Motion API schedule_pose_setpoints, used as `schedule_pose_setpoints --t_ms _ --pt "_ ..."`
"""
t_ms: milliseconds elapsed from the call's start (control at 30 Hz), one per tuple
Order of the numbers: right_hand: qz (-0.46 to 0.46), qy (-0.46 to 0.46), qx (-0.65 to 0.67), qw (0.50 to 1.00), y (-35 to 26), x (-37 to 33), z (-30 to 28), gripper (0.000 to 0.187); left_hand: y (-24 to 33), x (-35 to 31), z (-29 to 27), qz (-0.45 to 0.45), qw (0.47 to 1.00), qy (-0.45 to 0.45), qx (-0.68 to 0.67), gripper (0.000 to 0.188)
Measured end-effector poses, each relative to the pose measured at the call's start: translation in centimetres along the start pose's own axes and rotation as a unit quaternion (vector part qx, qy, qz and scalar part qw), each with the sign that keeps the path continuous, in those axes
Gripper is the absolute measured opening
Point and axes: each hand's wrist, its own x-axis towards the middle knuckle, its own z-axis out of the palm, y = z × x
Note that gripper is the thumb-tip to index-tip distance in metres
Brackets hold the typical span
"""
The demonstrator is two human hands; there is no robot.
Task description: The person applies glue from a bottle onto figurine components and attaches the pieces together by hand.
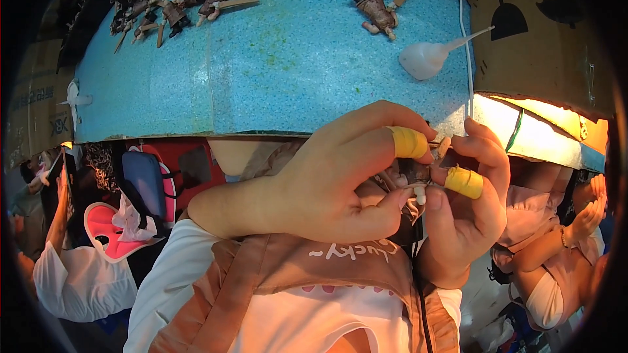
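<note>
Close to my body, just off the table's near edge, I hold a small brown figurine (417, 170) between both hands. My left hand (340, 176) pinches it from the left, with yellow tape around one finger. From the other side my right hand (468, 199) grips it with thumb and fingers, also with yellow tape on a finger. A pale small end of the figurine sticks out below the fingertips. Most of its body is hidden by my fingers.
On the blue table mat (261, 85) lie many figurines (173, 16) with wooden sticks at the far left, and several more (377, 13) at the far right. A white squeeze bottle (422, 60) with a long nozzle lies near a white cable and a cardboard box (536, 46). People sit at both sides.
</note>
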Motion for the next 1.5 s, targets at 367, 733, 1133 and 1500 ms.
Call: schedule_pose_setpoints --t_ms 367,733,1133,1500 --pt "0.031 -0.014 -0.083 0.996 -0.5 0.2 0.3 0.019 -0.8 0.1 1.0 0.054 0.991 0.050 0.114 0.032" --pt "-0.013 -0.087 -0.081 0.993 -0.4 1.3 -0.4 0.014 -0.7 0.0 0.9 0.033 0.989 0.019 0.144 0.031" --pt "-0.039 0.012 -0.063 0.997 -0.1 0.3 0.5 0.023 -0.4 -0.1 0.0 -0.056 0.995 0.022 -0.082 0.030" --pt "-0.015 0.103 0.055 0.993 1.1 -0.5 1.7 0.025 0.6 -0.4 0.9 -0.252 0.927 0.036 -0.274 0.028"
